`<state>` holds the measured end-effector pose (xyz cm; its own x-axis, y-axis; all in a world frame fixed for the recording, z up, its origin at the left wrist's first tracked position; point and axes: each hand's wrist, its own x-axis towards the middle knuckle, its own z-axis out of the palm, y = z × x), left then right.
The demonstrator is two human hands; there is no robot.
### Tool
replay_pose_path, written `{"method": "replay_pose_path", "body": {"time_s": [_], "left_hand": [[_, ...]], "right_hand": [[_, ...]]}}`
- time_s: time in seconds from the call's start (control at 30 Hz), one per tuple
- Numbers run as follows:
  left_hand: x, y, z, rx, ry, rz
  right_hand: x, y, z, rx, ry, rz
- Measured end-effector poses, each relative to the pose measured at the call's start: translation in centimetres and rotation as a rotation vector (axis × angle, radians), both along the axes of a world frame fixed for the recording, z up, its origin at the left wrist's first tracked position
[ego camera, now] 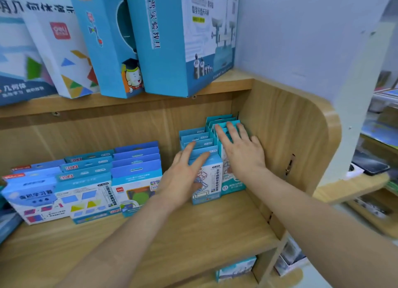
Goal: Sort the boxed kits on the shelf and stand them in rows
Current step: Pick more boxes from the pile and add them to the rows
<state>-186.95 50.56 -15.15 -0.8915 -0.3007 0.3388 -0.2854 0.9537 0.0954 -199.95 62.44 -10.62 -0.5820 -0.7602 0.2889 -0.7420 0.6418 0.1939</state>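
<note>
Two rows of small blue-and-white boxed kits stand upright at the right end of the wooden shelf point(193, 229). My left hand point(183, 175) lies flat with fingers spread on the front of the left row point(206, 180). On the tops of the teal right row point(224, 124), against the shelf's side panel, rests my right hand point(241, 150), fingers apart. Neither hand grips a box. Further left stand three more rows of kits: one with a green circle point(135, 180), one with blue and yellow shapes point(86, 193), one at the far left point(32, 197).
The upper shelf point(228, 83) carries large leaning boxes, among them a blue balance-scale kit point(187, 40) and a white tangram box point(64, 57). The rounded wooden side panel point(301, 137) closes the shelf on the right. Another box point(237, 268) sits on the shelf below.
</note>
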Motion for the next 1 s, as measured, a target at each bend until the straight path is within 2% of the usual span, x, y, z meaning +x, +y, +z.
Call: {"method": "replay_pose_path", "body": {"time_s": [0.17,0.47,0.83,0.93,1.0], "left_hand": [[0.5,0.5,-0.1,0.099,0.142,0.008],[1.4,1.7,0.3,0.166,0.357,0.011],[2.4,2.9,1.5,0.214,0.378,0.019],[3.4,2.9,2.2,0.266,0.409,0.014],[4.8,2.8,3.0,0.285,0.430,0.010]], "right_hand": [[0.2,1.1,1.0,-0.085,-0.108,0.077],[1.1,2.5,0.8,-0.418,-0.259,0.293],[2.0,3.0,1.3,-0.646,-0.280,0.383],[3.3,2.8,1.7,-0.782,-0.442,0.430],[4.8,2.5,2.2,-0.873,-0.695,0.440]]}}
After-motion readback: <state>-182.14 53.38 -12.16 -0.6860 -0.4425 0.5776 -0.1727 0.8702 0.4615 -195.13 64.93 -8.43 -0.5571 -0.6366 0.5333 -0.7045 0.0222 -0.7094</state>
